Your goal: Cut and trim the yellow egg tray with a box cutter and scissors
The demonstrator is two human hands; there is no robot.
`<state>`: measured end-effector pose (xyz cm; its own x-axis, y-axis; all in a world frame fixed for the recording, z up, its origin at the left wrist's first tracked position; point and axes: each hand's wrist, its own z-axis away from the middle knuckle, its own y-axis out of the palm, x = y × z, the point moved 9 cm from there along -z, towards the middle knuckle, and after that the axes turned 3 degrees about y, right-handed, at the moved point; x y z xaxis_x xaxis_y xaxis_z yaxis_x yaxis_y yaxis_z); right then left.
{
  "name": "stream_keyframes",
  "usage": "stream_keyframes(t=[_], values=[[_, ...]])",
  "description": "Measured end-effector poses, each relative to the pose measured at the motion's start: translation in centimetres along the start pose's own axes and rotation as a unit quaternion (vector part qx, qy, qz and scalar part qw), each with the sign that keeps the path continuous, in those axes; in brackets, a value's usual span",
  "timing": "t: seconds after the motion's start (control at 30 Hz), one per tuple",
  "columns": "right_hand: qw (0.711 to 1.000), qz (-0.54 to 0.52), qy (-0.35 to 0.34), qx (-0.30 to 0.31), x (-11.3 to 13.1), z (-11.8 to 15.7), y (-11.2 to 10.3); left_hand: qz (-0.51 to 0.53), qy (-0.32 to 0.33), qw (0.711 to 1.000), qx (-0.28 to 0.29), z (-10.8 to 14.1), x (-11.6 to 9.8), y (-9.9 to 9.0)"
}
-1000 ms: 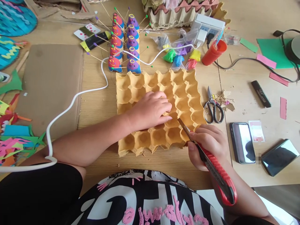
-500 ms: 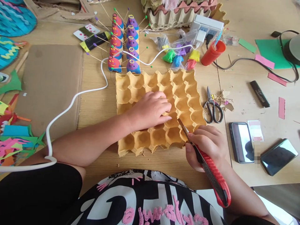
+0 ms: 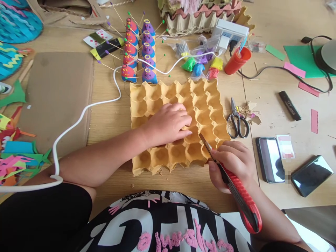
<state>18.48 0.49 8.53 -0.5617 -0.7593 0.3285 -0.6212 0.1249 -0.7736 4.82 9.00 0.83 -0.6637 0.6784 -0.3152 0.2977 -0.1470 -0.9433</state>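
Observation:
A yellow cardboard egg tray point(image 3: 178, 152) lies on the wooden table in front of me. My left hand point(image 3: 170, 122) presses on its middle, fingers curled over the ridges between the cups and gripping them. Closed around a red and black utility knife point(image 3: 244, 201) is my right hand point(image 3: 232, 162), at the tray's lower right edge. The knife's blade points up and left over the cups in the right part of the tray, near my left thumb; whether it touches the cardboard I cannot tell.
Scissors point(image 3: 237, 120) lie right of the tray, by scraps. Beyond it stand painted egg-carton figures point(image 3: 130, 52), clay bags point(image 3: 198, 68), a red cup point(image 3: 237, 61) and a power strip point(image 3: 231, 29). A white cable point(image 3: 86, 108) crosses the left side. Two phones point(image 3: 270, 159) lie right.
Both hands keep nearly the same place on and beside the egg tray. The back end of the utility knife has swung slightly to the right.

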Motion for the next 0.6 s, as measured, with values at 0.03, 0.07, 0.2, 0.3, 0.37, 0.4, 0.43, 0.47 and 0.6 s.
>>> stream_keyframes(t=[0.03, 0.07, 0.2, 0.3, 0.37, 0.4, 0.43, 0.47, 0.6], values=[[1.000, -0.002, -0.002, -0.005, 0.1, 0.1, -0.2, 0.001, 0.001, 1.000, -0.001, 0.0, 0.0, 0.0], [1.000, -0.004, -0.007, -0.011, 0.2, 0.1, -0.4, 0.003, 0.002, 1.000, -0.001, 0.0, 0.0, 0.0], [1.000, 0.000, -0.022, -0.011, 0.6, 0.2, -0.4, 0.009, 0.002, 1.000, 0.000, 0.0, 0.0, 0.0], [1.000, 0.003, -0.009, -0.019, 0.1, 0.1, 0.1, 0.005, -0.002, 1.000, 0.004, 0.0, 0.0, 0.0], [0.999, -0.016, 0.001, -0.040, -0.6, 0.2, 0.3, 0.004, -0.002, 1.000, 0.010, 0.0, 0.0, 0.0], [0.998, -0.039, 0.011, -0.057, -1.1, 0.4, 0.3, 0.003, -0.001, 1.000, 0.011, 0.0, 0.0, 0.0], [0.994, -0.070, 0.024, -0.078, -1.8, 0.7, 0.2, 0.002, 0.000, 1.000, 0.012, 0.0, -0.1, 0.0], [0.987, -0.114, 0.038, -0.105, -2.6, 1.1, 0.0, 0.001, 0.002, 1.000, 0.012, 0.0, -0.1, 0.0], [0.929, -0.158, 0.200, -0.267, -7.7, 4.1, -1.5, 0.002, 0.010, 1.000, 0.015, 0.0, -0.1, -0.1]])
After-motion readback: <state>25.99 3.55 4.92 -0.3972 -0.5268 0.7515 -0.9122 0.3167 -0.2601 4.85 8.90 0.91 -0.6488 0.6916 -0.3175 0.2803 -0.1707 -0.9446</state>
